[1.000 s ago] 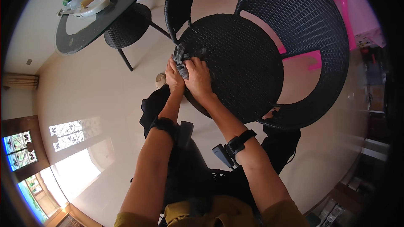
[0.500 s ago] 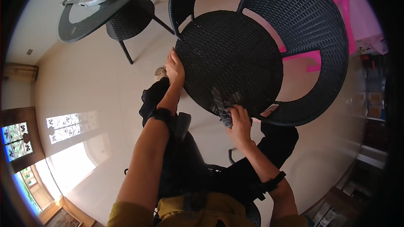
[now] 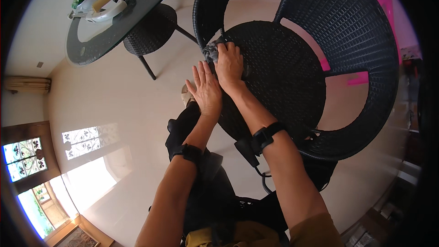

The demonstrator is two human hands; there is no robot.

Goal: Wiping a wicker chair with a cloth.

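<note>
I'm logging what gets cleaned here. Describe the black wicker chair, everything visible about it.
The chair is dark woven wicker, seen from above: a round seat ringed by a curved backrest with open gaps that show the floor. It stands on a pale glossy floor beside a round glass table. The right hand presses a grey cloth on the seat's left edge. The left hand, fingers spread, rests at the seat's rim.

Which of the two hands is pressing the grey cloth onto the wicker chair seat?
The right hand presses the grey cloth; the left hand lies flat and empty on the seat edge.
</note>
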